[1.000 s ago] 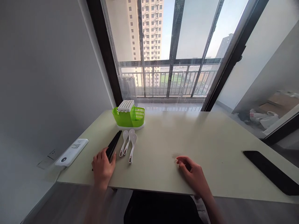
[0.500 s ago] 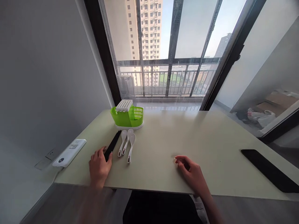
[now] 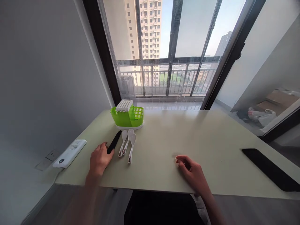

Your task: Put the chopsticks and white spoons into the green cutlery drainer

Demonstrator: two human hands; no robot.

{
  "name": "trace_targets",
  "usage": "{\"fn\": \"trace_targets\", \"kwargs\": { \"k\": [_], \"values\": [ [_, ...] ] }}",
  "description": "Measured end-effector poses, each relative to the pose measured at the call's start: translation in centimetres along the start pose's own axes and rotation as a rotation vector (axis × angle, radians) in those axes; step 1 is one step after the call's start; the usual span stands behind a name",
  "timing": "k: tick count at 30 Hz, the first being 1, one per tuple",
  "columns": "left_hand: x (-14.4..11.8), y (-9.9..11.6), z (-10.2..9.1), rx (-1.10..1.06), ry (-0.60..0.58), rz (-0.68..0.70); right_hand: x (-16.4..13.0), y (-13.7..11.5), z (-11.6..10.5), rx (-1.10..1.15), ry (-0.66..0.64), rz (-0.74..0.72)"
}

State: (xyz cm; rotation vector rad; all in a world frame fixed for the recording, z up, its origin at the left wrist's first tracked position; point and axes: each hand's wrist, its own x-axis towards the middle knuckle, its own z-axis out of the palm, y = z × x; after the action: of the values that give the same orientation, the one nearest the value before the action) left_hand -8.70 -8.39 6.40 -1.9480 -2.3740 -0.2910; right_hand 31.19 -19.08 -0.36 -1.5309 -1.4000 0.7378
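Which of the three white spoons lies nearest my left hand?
The leftmost spoon, right beside the black chopsticks your left hand touches; the other two spoons lie farther to its right.

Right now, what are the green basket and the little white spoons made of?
The green basket looks like glossy plastic: light shines through its walls, and one end is moulded mesh. The three white spoons look smooth and shiny, either ceramic or hard plastic; the picture cannot settle which.

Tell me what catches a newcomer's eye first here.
The bright green basket stands at the table's far left, by the big window. Just before it lie three white spoons beside black chopsticks, whose near end the left hand covers. The right hand rests alone near the front edge.
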Motion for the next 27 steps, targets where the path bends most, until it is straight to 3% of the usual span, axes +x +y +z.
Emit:
{"fn": "trace_targets", "kwargs": {
  "k": [27],
  "values": [
    [2.2, 2.1, -3.0, 0.158, -0.21, -0.059, 0.1, 0.0, 0.0, 0.014, -0.02, 0.006]
  ]
}}
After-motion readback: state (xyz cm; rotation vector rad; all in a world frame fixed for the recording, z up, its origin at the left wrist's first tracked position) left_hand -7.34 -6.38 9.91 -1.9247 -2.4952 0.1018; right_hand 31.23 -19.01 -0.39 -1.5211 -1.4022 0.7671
